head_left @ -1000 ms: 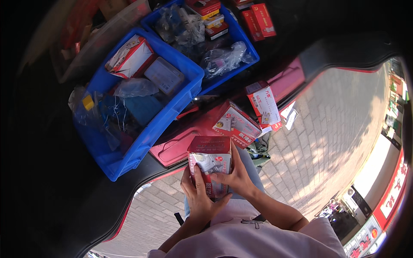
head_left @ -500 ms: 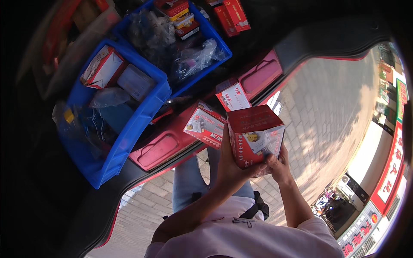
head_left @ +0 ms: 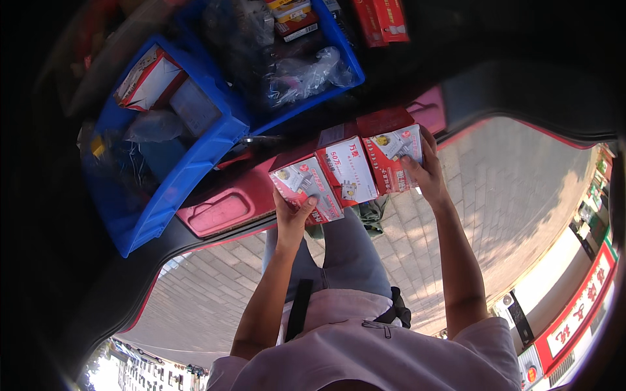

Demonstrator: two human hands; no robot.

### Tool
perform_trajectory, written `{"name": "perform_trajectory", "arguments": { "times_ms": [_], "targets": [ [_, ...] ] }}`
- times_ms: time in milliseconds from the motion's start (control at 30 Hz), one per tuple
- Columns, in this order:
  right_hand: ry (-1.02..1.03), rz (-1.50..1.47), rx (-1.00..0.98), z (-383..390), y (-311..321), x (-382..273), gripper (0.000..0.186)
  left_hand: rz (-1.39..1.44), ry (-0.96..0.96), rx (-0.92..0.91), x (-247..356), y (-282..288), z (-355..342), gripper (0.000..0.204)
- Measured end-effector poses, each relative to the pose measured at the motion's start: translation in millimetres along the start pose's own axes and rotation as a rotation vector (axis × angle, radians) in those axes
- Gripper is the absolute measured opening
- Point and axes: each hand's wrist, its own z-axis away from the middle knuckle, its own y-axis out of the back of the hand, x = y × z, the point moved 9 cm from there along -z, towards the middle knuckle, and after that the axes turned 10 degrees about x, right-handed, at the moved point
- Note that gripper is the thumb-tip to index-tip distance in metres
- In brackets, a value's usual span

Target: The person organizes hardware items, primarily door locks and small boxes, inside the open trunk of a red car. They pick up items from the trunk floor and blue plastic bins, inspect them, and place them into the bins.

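Three red and white cardboard boxes stand side by side in a row on the pink-red boot sill. My left hand point(head_left: 292, 220) grips the left-hand box point(head_left: 306, 182), its thumb on the front face and its other fingers largely hidden at the side. In the middle is a box with a whiter front point(head_left: 349, 168); neither hand touches it. My right hand point(head_left: 428, 173) holds the right-hand box point(head_left: 393, 156) by its outer side, with the thumb laid across the front. The boxes look pressed against each other.
Beyond the sill point(head_left: 218, 212) sit two blue plastic crates. The left crate point(head_left: 176, 202) holds an opened box and a clear case; the right crate point(head_left: 310, 114) holds plastic bags and small boxes. More red boxes point(head_left: 380, 23) lie farther back. Dark boot trim edges the opening.
The box both hands held has moved up and away, into line with the other two. My left hand has left it and gone left to the left-hand box. The view has shifted.
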Motion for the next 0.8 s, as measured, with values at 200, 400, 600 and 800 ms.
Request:
{"name": "perform_trajectory", "arguments": {
  "times_ms": [200, 400, 600, 800],
  "targets": [
    [-0.021, 0.149, 0.009, -12, 21, 28, 0.065, -0.467, -0.101, 0.081, -18, -5, -16, 0.085],
    [-0.07, -0.039, 0.154, 7, 42, 2, 0.072, -0.117, -0.046, 0.09, 2, 7, 9, 0.089],
    [0.198, 0.208, 0.242, 44, 32, -76, 0.062, -0.12, -0.052, 0.054, 45, -5, 28, 0.086],
    [0.495, 0.294, 0.198, 34, -34, -170, 0.049, -0.547, -0.46, 0.215, 139, 47, 44, 0.068]
  ]
}}
